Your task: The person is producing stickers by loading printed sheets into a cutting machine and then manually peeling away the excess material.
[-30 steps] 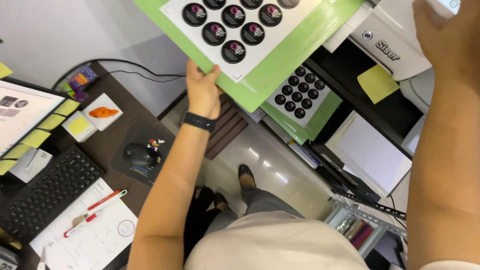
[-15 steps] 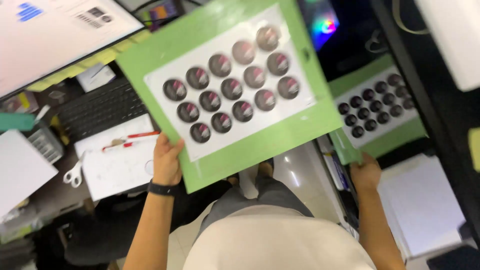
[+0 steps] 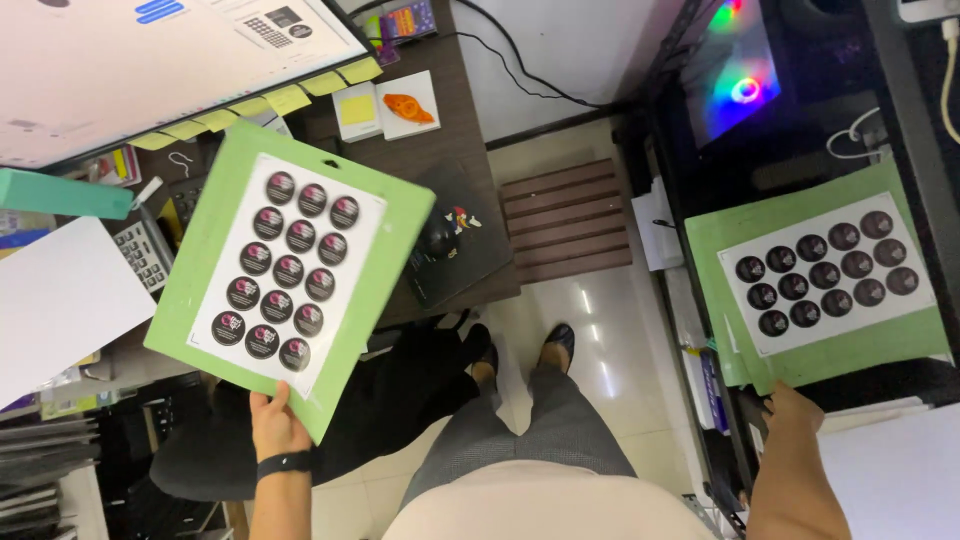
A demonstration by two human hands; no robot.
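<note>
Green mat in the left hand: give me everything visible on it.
The green mat is a flat, stiff-looking rectangular board in light green. A white sheet lies on its face carrying fourteen round dark stickers in three columns. It is held tilted above the desk, in front of the keyboard and mouse pad. The left hand grips its bottom edge; nothing else visibly touches it.

Sticker mat (image 3: 290, 270) over the desk (image 3: 470, 150) at left; second mat (image 3: 825, 275) far right
</note>
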